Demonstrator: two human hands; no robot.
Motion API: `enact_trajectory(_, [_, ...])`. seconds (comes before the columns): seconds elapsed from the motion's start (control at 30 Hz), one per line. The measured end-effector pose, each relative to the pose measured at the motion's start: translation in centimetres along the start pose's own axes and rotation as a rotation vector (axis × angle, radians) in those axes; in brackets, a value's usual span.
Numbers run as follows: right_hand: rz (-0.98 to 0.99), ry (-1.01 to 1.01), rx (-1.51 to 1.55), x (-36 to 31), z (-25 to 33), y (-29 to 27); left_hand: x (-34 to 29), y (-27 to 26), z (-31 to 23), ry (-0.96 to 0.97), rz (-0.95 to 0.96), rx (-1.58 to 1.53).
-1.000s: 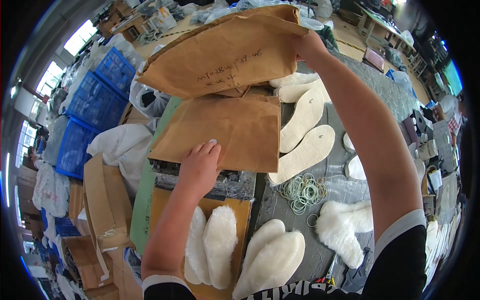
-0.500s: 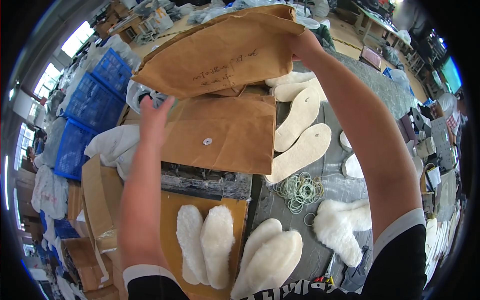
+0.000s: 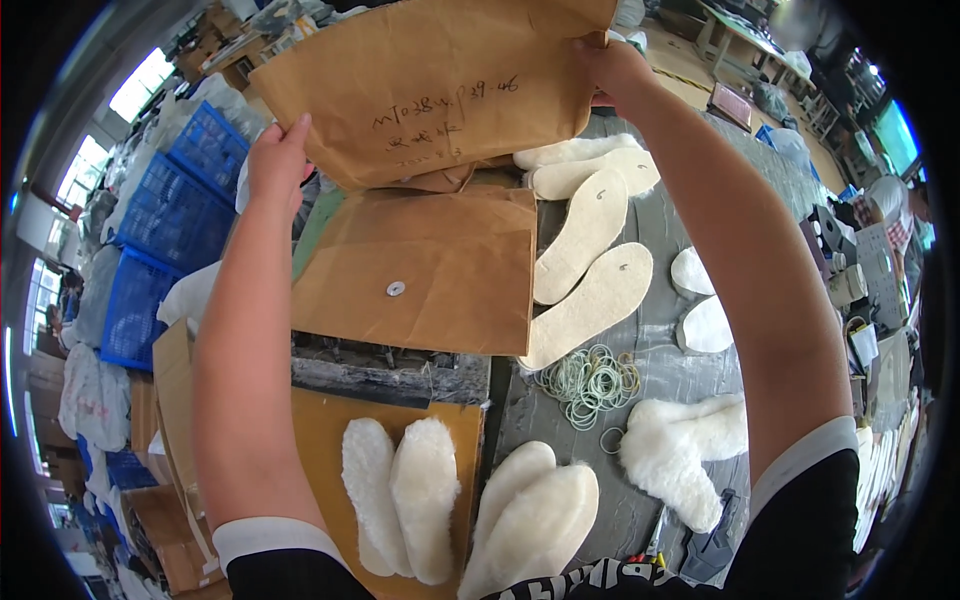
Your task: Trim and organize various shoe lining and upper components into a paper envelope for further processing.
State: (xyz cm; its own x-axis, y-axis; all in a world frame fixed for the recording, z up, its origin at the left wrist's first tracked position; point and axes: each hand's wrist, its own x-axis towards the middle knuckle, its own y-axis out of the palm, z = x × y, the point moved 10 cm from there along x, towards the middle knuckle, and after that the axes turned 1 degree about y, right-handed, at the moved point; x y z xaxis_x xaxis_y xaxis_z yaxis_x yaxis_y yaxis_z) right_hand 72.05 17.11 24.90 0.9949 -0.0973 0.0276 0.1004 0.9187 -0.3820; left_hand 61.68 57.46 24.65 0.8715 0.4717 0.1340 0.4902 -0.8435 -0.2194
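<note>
Both hands hold up a brown paper envelope (image 3: 440, 75) with handwriting on its face. My left hand (image 3: 280, 165) pinches its lower left edge, and my right hand (image 3: 610, 75) grips its right edge. Below it lies another brown paper piece with a white round button (image 3: 396, 289), perhaps the same envelope's flap or a second one; I cannot tell. To its right, flat cream insoles (image 3: 590, 305) fan out on the dark table. Nearer me, fluffy white insoles (image 3: 425, 500) lie on a tan board (image 3: 320, 410), with more fluffy insoles (image 3: 540, 520) just right of them.
Loose pale green rubber bands (image 3: 590, 385) lie in a heap on the grey table (image 3: 690, 190). White fleece pieces (image 3: 675, 450) and red-handled scissors (image 3: 655, 545) are at the near right. Blue crates (image 3: 165, 225) and cardboard boxes (image 3: 170, 400) stand along the left.
My left hand has moved up and left and now grasps the envelope's left edge. The envelope is raised and turned so more of its written face shows.
</note>
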Motion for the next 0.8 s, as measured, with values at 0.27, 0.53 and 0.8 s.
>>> enact_trajectory(0.27, [0.053, -0.087, 0.196, 0.1, -0.8, -0.7, 0.6, 0.2, -0.1, 0.020, 0.030, -0.015])
enact_trajectory(0.53, [0.436, -0.628, -0.353, -20.4, 0.2, 8.0, -4.8, -10.5, 10.1, -0.110, 0.234, -0.076])
enact_trajectory(0.8, [0.431, -0.938, -0.313, -26.7, -1.2, 8.9, -9.6, -12.5, 10.3, -0.140, 0.282, -0.061])
